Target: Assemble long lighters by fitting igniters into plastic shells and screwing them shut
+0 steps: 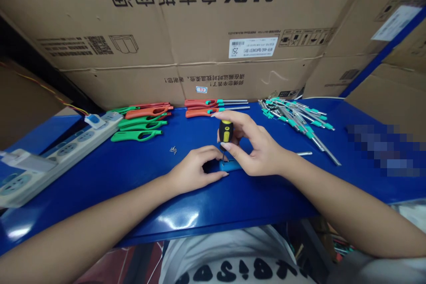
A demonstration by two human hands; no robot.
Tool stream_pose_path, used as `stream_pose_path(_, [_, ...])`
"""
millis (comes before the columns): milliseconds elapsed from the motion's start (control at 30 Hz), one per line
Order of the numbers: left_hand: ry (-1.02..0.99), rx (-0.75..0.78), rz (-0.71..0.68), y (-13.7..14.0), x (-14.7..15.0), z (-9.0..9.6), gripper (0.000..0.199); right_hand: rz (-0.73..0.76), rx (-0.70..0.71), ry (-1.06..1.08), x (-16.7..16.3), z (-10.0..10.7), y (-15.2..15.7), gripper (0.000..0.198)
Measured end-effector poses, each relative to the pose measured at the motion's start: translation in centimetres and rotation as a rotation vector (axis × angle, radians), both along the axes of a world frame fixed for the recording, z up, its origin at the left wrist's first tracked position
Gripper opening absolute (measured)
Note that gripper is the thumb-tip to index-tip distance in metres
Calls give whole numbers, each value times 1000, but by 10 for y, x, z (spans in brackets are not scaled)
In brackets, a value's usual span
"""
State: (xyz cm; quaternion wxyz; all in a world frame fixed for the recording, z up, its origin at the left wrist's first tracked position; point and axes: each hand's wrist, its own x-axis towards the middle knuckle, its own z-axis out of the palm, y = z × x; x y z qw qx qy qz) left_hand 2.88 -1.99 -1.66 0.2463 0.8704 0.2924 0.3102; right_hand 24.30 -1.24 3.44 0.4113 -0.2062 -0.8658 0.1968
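Observation:
My right hand [258,150] is closed round a short black-and-yellow screwdriver [226,131]. Its shaft points straight down, with the tip on the end of a blue gas lighter [233,165] lying on the table. Between thumb and fingers, my left hand [190,171] pinches that same end. Much of the lighter is covered by my right hand, and a metal tube [304,154], seemingly its nozzle, shows beyond. A few small screws [173,150] lie on the table left of the screwdriver.
Green handle shells [136,135] and orange ones [146,112] lie at the back left. Behind my hands rest orange lighters [199,113] with metal tubes. A heap of tubes with teal parts [299,120] is right. A power strip [63,151] borders the left; a cardboard box [186,22] stands behind.

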Motion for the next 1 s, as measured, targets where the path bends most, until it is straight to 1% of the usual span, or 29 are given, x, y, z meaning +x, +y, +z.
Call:
stream_pose_path(100, [-2, 2, -5, 0, 0, 1, 19, 26, -20, 31, 0, 0, 0, 58])
stream_pose_path(233, [-5, 5, -7, 0, 0, 1, 21, 41, -31, 39, 0, 0, 0, 60])
stream_pose_path(500, [4, 23, -1, 0, 0, 1, 21, 34, 9, 37, 0, 0, 0, 64])
stream_pose_path(600, [18, 24, 0, 0, 0, 0, 23, -21, 92, -21, 1, 2, 0, 65])
stream_pose_path(667, [26, 34, 4, 0, 0, -1, 23, -67, 193, -70, 3, 3, 2, 64])
stream_pose_path(767, [35, 54, -9, 0, 0, -2, 26, -131, 374, -113, 5, 4, 5, 56])
stream_pose_path(800, [39, 56, -18, 0, 0, -2, 26, -143, 416, -121, 4, 5, 5, 54])
stream_pose_path(833, [41, 55, -25, 0, 0, -1, 26, -145, 429, -125, 4, 6, 5, 53])
stream_pose_path(867, [43, 47, -33, 0, 0, -1, 26, -136, 407, -122, 3, 7, 4, 52])
stream_pose_path(900, [45, 32, -40, 0, 0, 0, 24, -118, 348, -107, 2, 8, 3, 51])
stream_pose_path(1000, [54, -23, -62, -1, -1, 1, 22, -40, 92, -58, -1, 12, 0, 49])
